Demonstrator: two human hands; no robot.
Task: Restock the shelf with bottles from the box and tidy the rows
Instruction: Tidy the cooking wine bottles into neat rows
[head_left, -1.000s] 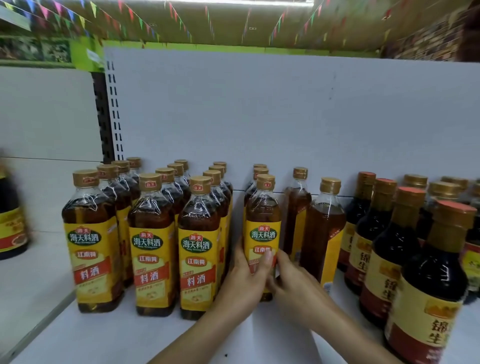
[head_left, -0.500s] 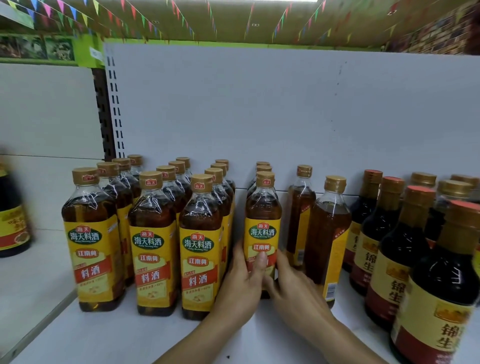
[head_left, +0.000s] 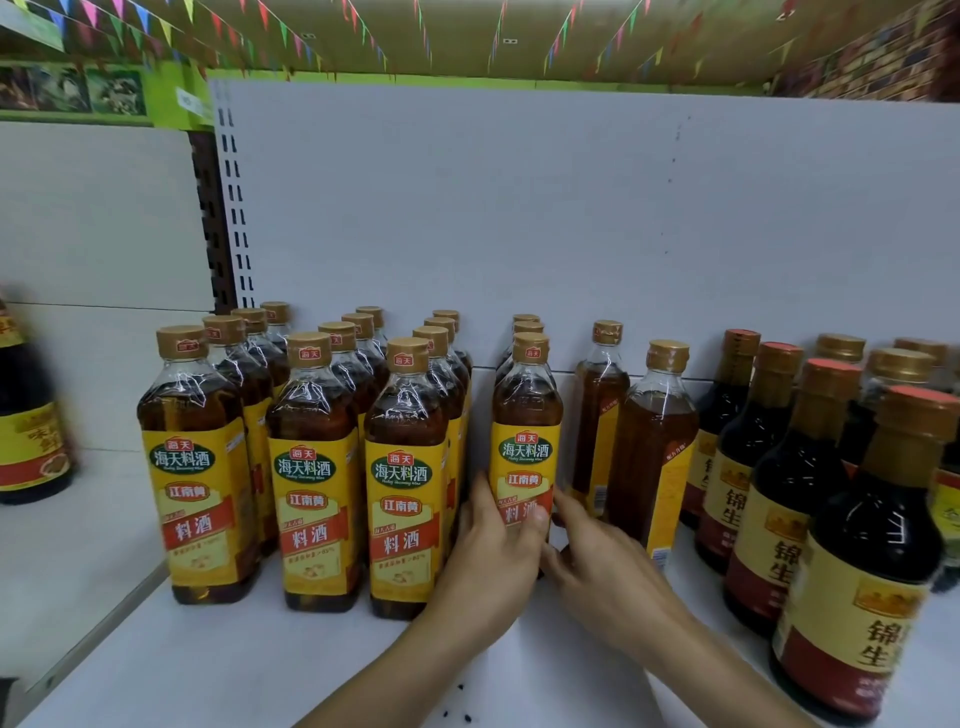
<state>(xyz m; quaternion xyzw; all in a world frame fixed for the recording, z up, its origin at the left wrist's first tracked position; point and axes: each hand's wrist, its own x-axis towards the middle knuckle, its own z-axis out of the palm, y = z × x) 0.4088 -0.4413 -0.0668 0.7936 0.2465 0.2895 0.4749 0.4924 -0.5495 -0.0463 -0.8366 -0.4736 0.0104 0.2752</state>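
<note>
left hand (head_left: 493, 561): clamped on the lower left of the front bottle (head_left: 527, 415), thumb across the label.
right hand (head_left: 608, 571): gripping the same bottle from its 3 o'clock side, fingers curled against the lower wall.
front bottle: upright on the shelf (head_left: 234, 675), amber liquid, gold cap, yellow label facing out. Two more caps line up behind it at 12 o'clock.
three rows (head_left: 311, 467): at its 9 o'clock, same product, four deep, labels out, packed tight.
two amber bottles (head_left: 654, 441): at 3 o'clock, labels turned sideways, one set farther back.
dark bottles (head_left: 779, 493): farther out at 3 o'clock, red and gold caps.
lone dark bottle (head_left: 26, 431): far 9 o'clock, neighbouring shelf section, blurred.
back panel (head_left: 519, 208): white, at 12 o'clock.
</note>
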